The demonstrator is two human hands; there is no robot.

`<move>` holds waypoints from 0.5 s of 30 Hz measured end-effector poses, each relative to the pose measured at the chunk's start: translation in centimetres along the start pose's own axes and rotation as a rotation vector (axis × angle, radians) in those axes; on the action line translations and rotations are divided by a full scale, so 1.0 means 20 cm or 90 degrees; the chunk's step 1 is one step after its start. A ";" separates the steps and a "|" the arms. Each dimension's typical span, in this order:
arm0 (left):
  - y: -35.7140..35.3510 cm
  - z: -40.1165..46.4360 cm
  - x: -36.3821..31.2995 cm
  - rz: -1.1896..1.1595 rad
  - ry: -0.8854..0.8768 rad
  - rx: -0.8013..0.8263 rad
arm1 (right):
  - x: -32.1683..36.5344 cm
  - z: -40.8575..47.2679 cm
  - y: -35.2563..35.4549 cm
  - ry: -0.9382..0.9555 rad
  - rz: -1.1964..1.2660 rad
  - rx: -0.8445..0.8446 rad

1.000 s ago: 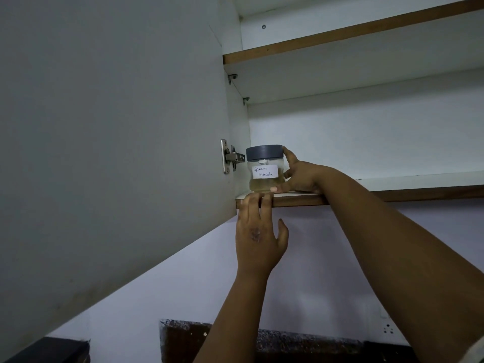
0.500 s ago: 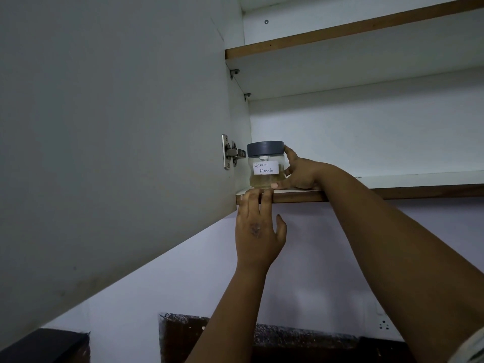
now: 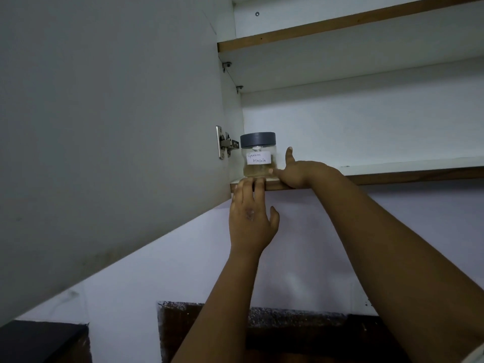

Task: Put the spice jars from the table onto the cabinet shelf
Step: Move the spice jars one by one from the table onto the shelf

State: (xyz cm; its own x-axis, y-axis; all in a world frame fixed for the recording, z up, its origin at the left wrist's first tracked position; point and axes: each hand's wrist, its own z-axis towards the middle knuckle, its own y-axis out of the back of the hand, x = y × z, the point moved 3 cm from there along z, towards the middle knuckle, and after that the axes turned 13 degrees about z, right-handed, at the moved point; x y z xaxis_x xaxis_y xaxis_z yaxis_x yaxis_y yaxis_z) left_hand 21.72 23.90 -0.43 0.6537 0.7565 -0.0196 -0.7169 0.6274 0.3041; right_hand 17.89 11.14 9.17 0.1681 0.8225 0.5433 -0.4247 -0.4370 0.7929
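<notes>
While the cabinet door (image 3: 104, 127) hung swung open at the far left, its flat grey inner face filling that side of the view, the left hand (image 3: 250, 218) reached up just beside it with its fingers straight and close together, holding nothing. Their tips lay on the front edge of the cabinet shelf (image 3: 406, 170), directly below the jar, and the thumb stood apart to the right, clear of the board.

The spice jar (image 3: 258, 155) stood upright at the left end of that shelf, close to the cabinet's side wall and to the metal hinge (image 3: 225, 144) fixed there. It was clear glass with a dark grey lid and a white paper label hand-lettered "Garam Masala"; a shallow pale layer lay at its bottom.

Just right of the jar was the right hand (image 3: 290, 171), spread wide and gripping nothing. Its thumb reached to the foot of the jar and seemed to touch the glass there, though contact could not be told for certain; one finger pointed upward, apart from the jar's side, and the heel of the hand rested at the shelf's brown wooden edge.

The shelf ran on to the right, white on top. An upper shelf (image 3: 340, 24) with the same brown edging crossed above. Below the cabinet the wall (image 3: 301, 258) was plain white, with a dark speckled strip (image 3: 262, 318) low down and a black object (image 3: 39, 341) in the lower left corner.
</notes>
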 end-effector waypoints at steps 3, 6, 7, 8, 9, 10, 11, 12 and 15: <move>0.02 -0.02 0.01 -0.058 0.003 0.005 | -0.04 -0.13 -0.01 0.014 -0.183 -0.117; 0.06 -0.06 -0.01 -0.101 0.017 0.033 | -0.07 -0.28 -0.04 0.130 -0.237 -0.198; 0.08 -0.08 -0.01 -0.115 0.017 0.053 | -0.10 -0.31 -0.06 0.161 -0.216 -0.227; 0.10 -0.11 -0.02 -0.132 0.016 0.081 | -0.13 -0.35 -0.08 0.190 -0.193 -0.262; 0.11 -0.15 -0.02 -0.154 0.017 0.109 | -0.16 -0.39 -0.11 0.212 -0.171 -0.292; 0.13 -0.20 -0.02 -0.178 0.022 0.134 | -0.19 -0.44 -0.15 0.226 -0.150 -0.314; 0.13 -0.27 -0.01 -0.199 0.031 0.156 | -0.23 -0.49 -0.19 0.231 -0.136 -0.328; 0.12 -0.36 0.00 -0.214 0.044 0.182 | -0.27 -0.54 -0.26 0.226 -0.135 -0.332; 0.02 -0.74 0.06 -0.226 0.101 0.325 | -0.43 -0.65 -0.60 0.138 -0.183 -0.238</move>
State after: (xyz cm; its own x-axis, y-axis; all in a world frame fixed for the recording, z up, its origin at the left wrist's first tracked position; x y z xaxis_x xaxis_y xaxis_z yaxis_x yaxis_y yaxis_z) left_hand 18.64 27.85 -14.33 0.7580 0.5616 -0.3317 -0.2324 0.7078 0.6671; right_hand 9.92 14.04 -8.67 0.1523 0.9642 0.2172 -0.6838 -0.0559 0.7275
